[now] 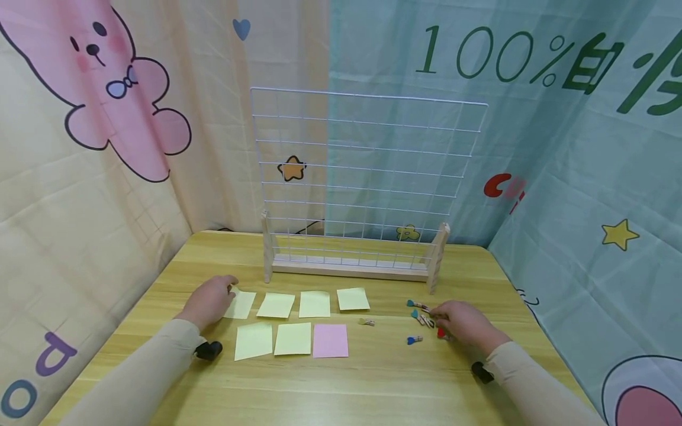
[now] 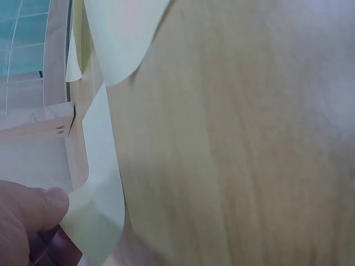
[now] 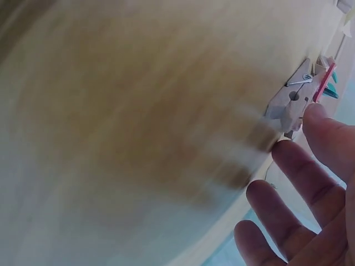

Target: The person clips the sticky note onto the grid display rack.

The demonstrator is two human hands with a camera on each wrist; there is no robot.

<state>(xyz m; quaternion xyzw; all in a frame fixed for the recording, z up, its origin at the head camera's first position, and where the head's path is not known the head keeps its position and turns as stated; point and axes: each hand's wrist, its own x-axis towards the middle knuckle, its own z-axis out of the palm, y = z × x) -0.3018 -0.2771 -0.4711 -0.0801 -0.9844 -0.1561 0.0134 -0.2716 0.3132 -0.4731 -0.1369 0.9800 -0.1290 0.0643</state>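
Note:
My left hand (image 1: pixel 209 300) pinches the edge of the leftmost yellow sticky note (image 1: pixel 243 305) in the back row. In the left wrist view the thumb lies on that note (image 2: pixel 102 160), which bends upward at the held end. At the right, my right hand (image 1: pixel 465 323) is over a small group of clothespins. Its thumb and index fingertips are right at a wooden clothespin with a red decoration (image 3: pixel 297 97) in the right wrist view; the other fingers are loosely spread. Beside the hand lie clothespins with blue decorations (image 1: pixel 422 319).
More yellow sticky notes (image 1: pixel 314 304) and a pink sticky note (image 1: pixel 330 341) lie in two rows. A yellowish clothespin (image 1: pixel 366 322) and a blue one (image 1: pixel 414 340) lie apart. Behind stands a white wire grid (image 1: pixel 362 155) on a wooden base (image 1: pixel 348 270). Printed curtains surround the table (image 1: pixel 383 384).

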